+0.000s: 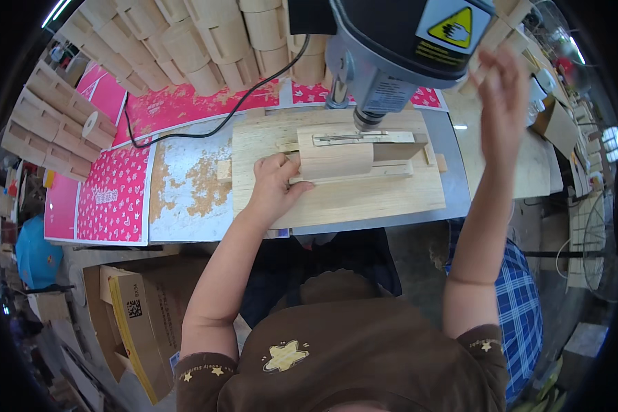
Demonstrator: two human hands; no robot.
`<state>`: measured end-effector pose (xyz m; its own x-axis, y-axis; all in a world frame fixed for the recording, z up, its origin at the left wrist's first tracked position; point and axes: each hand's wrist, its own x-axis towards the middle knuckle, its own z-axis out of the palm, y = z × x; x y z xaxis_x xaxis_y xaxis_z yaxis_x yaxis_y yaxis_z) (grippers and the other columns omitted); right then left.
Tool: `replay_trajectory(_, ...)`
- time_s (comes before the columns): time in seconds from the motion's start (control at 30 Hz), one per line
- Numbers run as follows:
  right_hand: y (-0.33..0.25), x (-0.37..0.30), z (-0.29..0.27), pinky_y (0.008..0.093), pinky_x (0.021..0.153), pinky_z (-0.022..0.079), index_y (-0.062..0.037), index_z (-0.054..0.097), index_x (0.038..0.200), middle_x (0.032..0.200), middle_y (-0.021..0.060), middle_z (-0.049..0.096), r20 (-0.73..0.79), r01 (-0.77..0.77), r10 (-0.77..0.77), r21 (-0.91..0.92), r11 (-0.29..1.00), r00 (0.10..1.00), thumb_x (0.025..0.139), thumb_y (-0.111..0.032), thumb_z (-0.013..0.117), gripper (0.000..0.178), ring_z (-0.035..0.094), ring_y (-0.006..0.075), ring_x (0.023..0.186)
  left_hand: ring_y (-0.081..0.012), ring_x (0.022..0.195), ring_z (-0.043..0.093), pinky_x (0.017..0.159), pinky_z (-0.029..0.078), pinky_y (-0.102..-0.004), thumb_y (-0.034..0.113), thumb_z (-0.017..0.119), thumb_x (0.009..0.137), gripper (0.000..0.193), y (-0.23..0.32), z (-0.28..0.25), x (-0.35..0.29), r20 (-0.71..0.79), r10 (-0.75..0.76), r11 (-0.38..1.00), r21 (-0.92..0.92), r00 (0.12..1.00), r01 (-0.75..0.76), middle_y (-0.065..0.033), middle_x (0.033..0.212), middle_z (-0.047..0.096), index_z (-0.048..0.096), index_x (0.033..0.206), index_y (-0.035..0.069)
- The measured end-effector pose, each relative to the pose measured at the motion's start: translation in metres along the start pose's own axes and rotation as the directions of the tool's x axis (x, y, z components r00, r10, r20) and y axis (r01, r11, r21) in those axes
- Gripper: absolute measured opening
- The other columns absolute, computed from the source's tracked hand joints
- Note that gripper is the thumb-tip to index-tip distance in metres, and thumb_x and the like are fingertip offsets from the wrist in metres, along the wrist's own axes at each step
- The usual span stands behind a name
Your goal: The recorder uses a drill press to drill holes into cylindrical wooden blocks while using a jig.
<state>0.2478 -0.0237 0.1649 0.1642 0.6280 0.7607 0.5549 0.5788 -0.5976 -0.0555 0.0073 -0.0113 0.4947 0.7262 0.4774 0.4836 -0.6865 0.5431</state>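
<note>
The grey surface (456,154) is partly covered with pink patterned sheets (113,216), strewn with tan sawdust (209,182), and behind it the workshop looks crowded. A yellow triangular hand-hazard label (452,29) sits on the drill press (391,58), with smaller print below; a cardboard box (147,326) under the surface bears a square code. Rows of wooden cylinders (209,41) line the back, a black cable (237,110) loops before them, and the drill press hides part of what lies behind. The curved wooden block (336,161) lies on a flat board (343,199) beneath the chuck (369,118). The left hand's (276,184) grip pinches its left end; the right hand (505,89), blurred, is raised beside the drill press, its grip impossible to tell.
</note>
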Motion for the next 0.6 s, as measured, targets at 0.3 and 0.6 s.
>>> replay_trajectory(0.3, -0.044, 0.067, 0.019, 0.0281, 0.063, 0.043, 0.0069, 0.058, 0.086, 0.073, 0.0131, 0.060, 0.037, -0.053, 0.077, -0.447, 0.893, 0.996, 0.089, -0.022, 0.050, 0.030, 0.054, 0.0132, 0.070, -0.0230, 0.082, 0.050, 0.081, 0.030, -0.0367, 0.019, 0.076, 0.066, 0.041, 0.002, -0.004, 0.004, 0.097, -0.039, 0.999, 0.012, 0.995, 0.038, -0.0032, 0.081, 0.053, 0.062, 0.105, 0.013)
replay_trajectory(0.6, -0.046, -0.065, 0.014, 0.0257, 0.050, 0.038, 0.0026, 0.063, 0.087, 0.063, 0.0090, 0.052, -0.001, 0.046, -0.050, -0.375, 0.926, 0.999, 0.085, -0.005, 0.058, 0.009, 0.049, 0.0155, 0.053, -0.0227, 0.078, 0.046, 0.079, 0.031, -0.0350, 0.020, 0.075, 0.067, 0.033, 0.004, -0.006, 0.005, 0.100, -0.053, 0.999, 0.015, 0.994, 0.051, -0.0042, 0.079, 0.051, 0.064, 0.097, 0.011)
